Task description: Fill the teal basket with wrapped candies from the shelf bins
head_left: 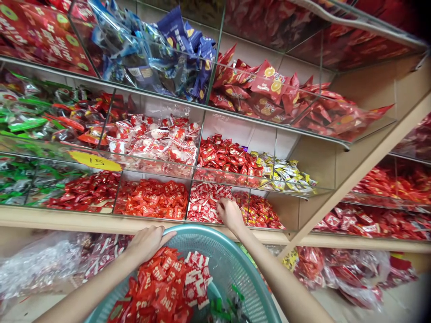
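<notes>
My left hand (147,242) grips the rim of a teal plastic basket (249,251) at its upper left. Inside the basket lie red packets (161,282), red-and-white wrapped candies (196,278) and a few green-wrapped pieces (230,307). My right hand (230,214) is over the bottom shelf, at the right side of a compartment of small red-and-white candies (205,202). Its fingers are curled down and touch the candies; whatever they hold is too small to make out.
Glass-divided shelves rise ahead, with blue packets (161,54), large red packets (269,87) and yellow-white candies (286,172). A yellow price tag (95,160) reads 15. A slanted wooden post (353,172) stands at right. Clear plastic bags (43,260) lie below the shelves.
</notes>
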Demonstrator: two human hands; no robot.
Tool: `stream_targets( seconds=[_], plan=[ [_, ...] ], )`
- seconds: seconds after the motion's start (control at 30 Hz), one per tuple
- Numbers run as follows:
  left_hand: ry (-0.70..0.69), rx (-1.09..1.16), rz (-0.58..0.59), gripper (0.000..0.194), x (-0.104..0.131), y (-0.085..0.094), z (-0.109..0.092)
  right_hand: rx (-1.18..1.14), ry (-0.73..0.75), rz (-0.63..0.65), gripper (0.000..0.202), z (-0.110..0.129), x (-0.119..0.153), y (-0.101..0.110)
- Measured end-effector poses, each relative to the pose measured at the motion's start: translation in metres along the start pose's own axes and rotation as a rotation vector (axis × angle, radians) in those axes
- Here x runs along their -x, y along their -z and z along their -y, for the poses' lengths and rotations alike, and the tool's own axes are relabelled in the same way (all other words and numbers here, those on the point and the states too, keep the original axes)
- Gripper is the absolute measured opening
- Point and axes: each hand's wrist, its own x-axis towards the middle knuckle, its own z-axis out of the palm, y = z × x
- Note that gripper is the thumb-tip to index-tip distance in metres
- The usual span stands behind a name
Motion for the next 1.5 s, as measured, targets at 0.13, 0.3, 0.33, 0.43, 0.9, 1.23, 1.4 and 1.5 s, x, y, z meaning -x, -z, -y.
stream_targets(
  seconds=[0.13,0.3,0.33,0.43,0.9,1.23,1.4,1.5],
  plan=[
    [0.021,0.036,0.017,0.064,0.001,0.004,-0.003,-0.059,0.001,-0.055,0.019,-0.004,-0.001,-0.006],
    [0.034,0.021,0.037,0.061,0.002,0.004,-0.003,-0.134,0.015,-0.123,0.018,-0.011,-0.003,-0.014],
    [0.031,0.014,0.037,0.06,0.001,0.003,-0.003,-0.15,0.021,-0.14,0.018,-0.012,-0.004,-0.016],
    [0.02,0.001,0.033,0.06,0.001,0.003,-0.003,-0.191,0.07,-0.168,0.019,-0.014,-0.005,-0.022],
    [0.028,-0.014,0.024,0.06,0.001,0.005,-0.006,-0.285,0.067,-0.119,0.015,-0.015,-0.01,-0.038],
    [0.028,0.022,0.016,0.061,0.003,0.005,-0.005,-0.335,0.071,-0.119,0.017,-0.016,-0.006,-0.033],
    [0.034,0.034,0.022,0.061,0.002,0.004,-0.003,-0.38,0.075,-0.09,0.013,-0.021,0.003,-0.016],
    [0.035,0.037,0.022,0.061,0.001,0.003,-0.003,-0.386,0.148,-0.09,0.014,-0.021,0.014,-0.004]
  ],
)
